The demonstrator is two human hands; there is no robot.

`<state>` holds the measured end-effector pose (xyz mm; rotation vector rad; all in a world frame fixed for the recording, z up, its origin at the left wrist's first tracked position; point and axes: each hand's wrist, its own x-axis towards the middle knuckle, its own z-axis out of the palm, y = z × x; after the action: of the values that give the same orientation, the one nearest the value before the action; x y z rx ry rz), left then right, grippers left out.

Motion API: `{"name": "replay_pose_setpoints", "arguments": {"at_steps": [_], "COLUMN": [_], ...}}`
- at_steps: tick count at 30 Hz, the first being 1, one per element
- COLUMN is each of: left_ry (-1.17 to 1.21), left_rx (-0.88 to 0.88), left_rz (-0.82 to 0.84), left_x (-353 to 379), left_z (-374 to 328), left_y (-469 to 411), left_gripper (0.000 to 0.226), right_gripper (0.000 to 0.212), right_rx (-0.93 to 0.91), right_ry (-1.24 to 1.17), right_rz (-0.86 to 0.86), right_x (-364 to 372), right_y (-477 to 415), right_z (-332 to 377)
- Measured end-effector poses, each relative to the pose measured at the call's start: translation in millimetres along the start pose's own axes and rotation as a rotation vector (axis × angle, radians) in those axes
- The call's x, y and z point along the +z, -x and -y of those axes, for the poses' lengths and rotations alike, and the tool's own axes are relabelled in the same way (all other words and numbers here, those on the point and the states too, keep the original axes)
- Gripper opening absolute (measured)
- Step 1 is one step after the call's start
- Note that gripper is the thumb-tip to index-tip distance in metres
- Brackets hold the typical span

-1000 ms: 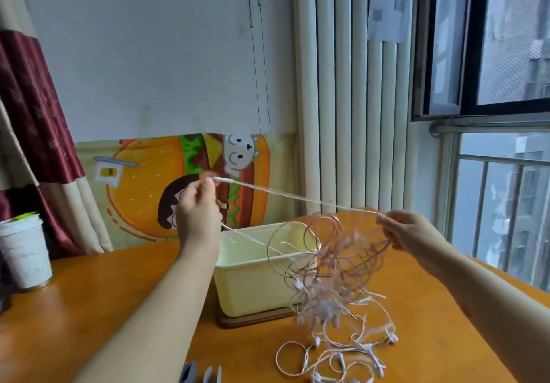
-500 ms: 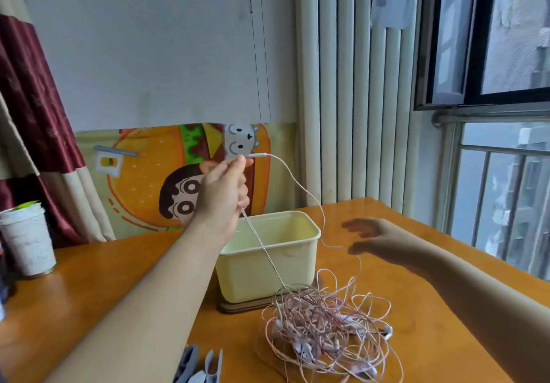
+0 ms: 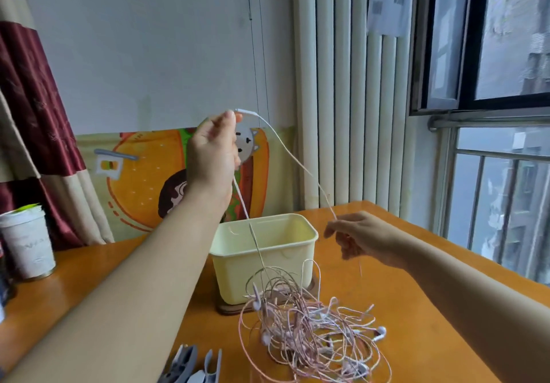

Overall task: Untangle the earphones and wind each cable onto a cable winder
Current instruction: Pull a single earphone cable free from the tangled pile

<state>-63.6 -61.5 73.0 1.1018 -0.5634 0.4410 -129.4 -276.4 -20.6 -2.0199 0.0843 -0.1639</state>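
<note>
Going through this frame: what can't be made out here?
All in the head view:
- How many earphones are in the tangle: the overlapping strands hide the count.
- The grey clips: cut off by the bottom edge.
- The floor of the tub: hidden by its near wall.
- How the left hand grips the cable: the hand itself covers its fingertips.

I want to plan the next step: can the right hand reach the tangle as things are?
Probably yes. The right hand hovers close above the tangle, with nothing between; but it pinches a cable that the left hand holds high, so it may need to let go first.
</note>
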Motion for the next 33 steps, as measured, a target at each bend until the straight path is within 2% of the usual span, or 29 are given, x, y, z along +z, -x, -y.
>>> {"name": "replay_pose_setpoints", "arguments": {"at_steps": [3,5,6,8,11,16,21,24,26,30,33], "left_ry": [-0.023,-0.029,-0.033,-0.043,-0.084,-0.177,-0.228,-0.244,-0.238,-0.154,-0.08], "left_rx": [-0.008,-0.037,-0.057,-0.101,-0.146,-0.205,-0.224,-0.237,-0.262,-0.302,-0.279], "left_rz": [-0.065,-0.104,-0.118,-0.143,-0.14,-0.124,-0.084,-0.079,-0.082,-0.084,0.003], "left_x": [-10,-16,-17,-19,-25,-32,-38,-39,-38,-32,-25], "left_z": [1,4,7,15,29,45,51,51,52,48,39], "left_y": [-6,-5,-4,-1,3,9,10,12,14,19,22], "left_gripper": [0.024,0.024,0.024,0.024,0.025,0.024,0.023,0.023,0.023,0.021,0.021], "right_gripper": [0.026,0.035,0.041,0.048,0.044,0.041,0.043,0.045,0.045,0.046,0.042], "right_rx": [0.114,0.23,0.294,0.364,0.205,-0.179,-0.531,-0.644,-0.598,-0.341,-0.25], "right_ry": [0.252,0.326,0.272,-0.055,-0.5,-0.742,-0.536,-0.395,-0.24,0.067,0.085], "right_rz": [-0.185,-0.229,-0.23,-0.238,-0.312,-0.339,-0.261,-0.264,-0.254,-0.249,-0.317], "right_x": [-24,-37,-41,-43,-37,-34,-39,-36,-32,-19,-8], "right_y": [-10,-11,-11,-9,-12,-4,6,10,11,12,9], "right_z": [-15,-26,-29,-28,-4,79,132,145,142,114,90]}}
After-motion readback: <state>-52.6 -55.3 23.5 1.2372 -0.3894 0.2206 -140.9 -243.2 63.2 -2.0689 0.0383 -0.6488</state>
